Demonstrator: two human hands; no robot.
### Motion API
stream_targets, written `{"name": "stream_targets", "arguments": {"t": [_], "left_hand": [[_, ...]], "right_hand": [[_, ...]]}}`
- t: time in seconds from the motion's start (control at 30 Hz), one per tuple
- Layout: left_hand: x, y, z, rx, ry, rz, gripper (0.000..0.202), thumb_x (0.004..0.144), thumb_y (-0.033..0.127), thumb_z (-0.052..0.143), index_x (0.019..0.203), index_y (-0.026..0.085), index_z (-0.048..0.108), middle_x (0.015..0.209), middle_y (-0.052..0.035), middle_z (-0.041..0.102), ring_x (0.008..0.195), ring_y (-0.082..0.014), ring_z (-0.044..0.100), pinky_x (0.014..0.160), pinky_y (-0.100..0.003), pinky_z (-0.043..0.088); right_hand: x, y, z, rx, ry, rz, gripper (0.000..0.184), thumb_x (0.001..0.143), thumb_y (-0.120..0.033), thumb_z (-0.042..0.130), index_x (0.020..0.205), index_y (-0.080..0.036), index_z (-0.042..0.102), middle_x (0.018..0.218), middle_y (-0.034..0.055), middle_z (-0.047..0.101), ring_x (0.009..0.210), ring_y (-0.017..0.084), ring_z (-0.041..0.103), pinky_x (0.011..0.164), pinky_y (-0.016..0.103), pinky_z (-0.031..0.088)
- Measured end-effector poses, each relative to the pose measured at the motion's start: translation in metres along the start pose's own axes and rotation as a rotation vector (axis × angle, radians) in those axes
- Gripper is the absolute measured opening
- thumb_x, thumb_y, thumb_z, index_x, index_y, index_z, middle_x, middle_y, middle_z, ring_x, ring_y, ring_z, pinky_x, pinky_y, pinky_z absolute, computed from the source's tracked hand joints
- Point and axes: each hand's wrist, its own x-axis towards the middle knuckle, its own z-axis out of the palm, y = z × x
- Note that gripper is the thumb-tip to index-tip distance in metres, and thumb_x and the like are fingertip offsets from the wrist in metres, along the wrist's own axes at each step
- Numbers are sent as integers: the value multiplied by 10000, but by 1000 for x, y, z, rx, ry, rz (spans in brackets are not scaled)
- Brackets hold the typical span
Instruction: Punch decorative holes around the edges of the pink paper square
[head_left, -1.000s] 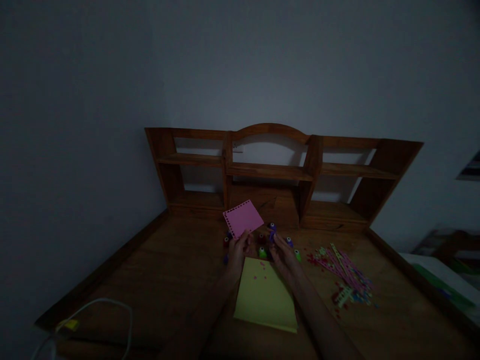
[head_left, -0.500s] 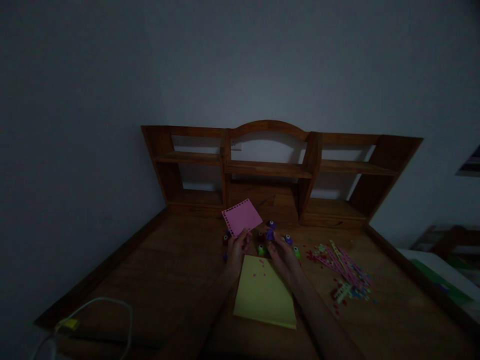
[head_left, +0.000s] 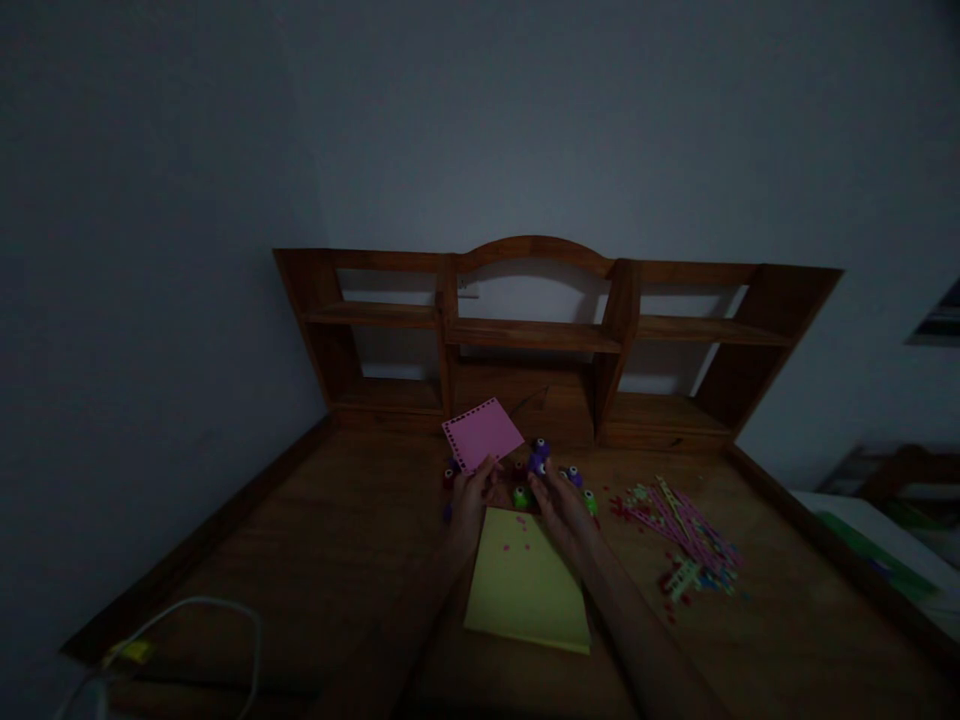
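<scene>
Brown wooden worktop: bears yellow rectangular paper stack.
Left hand: pinches pink, hole-edged paper sheet by its lower edge, seemingly leaving its face unobstructed.
Right hand: grips small purple eye-marked object beyond the stack.

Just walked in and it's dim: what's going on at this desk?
A person's left hand holds up a pink card, holes along two edges, while the right hand holds a small purple piece with an eye-like spot. Yellow paper lies on the desk with pink bits on it; coloured strips are piled to the right.
</scene>
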Motion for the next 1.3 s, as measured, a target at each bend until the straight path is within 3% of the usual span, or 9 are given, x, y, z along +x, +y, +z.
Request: {"name": "stream_targets", "arguments": {"t": [0.27, 0.63, 0.87, 1.1, 1.3], "left_hand": [[-3, 2, 2, 10, -28, -48, 356, 661, 438, 788, 757, 122, 655, 603, 14, 598, 453, -83, 510, 471, -213, 402], [-2, 3, 3, 7, 5, -31, 337, 627, 393, 815, 754, 117, 668, 652, 0, 621, 520, -87, 545, 528, -208, 444], [-2, 2, 2, 27, -16, -48, 318, 671, 409, 788, 719, 126, 650, 580, 28, 561, 448, -69, 479, 468, -199, 407], [-3, 4, 4, 26, -2, -46, 304, 666, 397, 791, 717, 128, 658, 594, 21, 588, 456, -66, 488, 503, -195, 425], [-7, 8, 8, 19, 9, -34, 305, 665, 385, 793, 752, 123, 664, 642, 3, 626, 493, -78, 523, 522, -196, 427]], "right_hand": [[-4, -1, 4, -26, -22, 11, 229, 700, -342, 829, 828, -184, 722, 870, 23, 746, 765, 131, 703, 736, 192, 596], [-4, -1, 3, -23, 11, 13, 264, 649, -326, 861, 827, -197, 715, 902, 3, 740, 817, 161, 718, 731, 206, 595], [-6, -1, -3, -156, -83, 21, 277, 743, -422, 774, 923, -218, 717, 955, 38, 746, 820, 158, 701, 717, 232, 556], [-4, 3, -7, -148, -151, -15, 268, 715, -319, 810, 956, -236, 725, 1007, 22, 741, 885, 157, 681, 855, 284, 530], [-10, 2, 4, -145, -174, -53, 294, 648, -227, 852, 913, -205, 726, 980, 34, 744, 977, 178, 678, 973, 301, 487]]}}
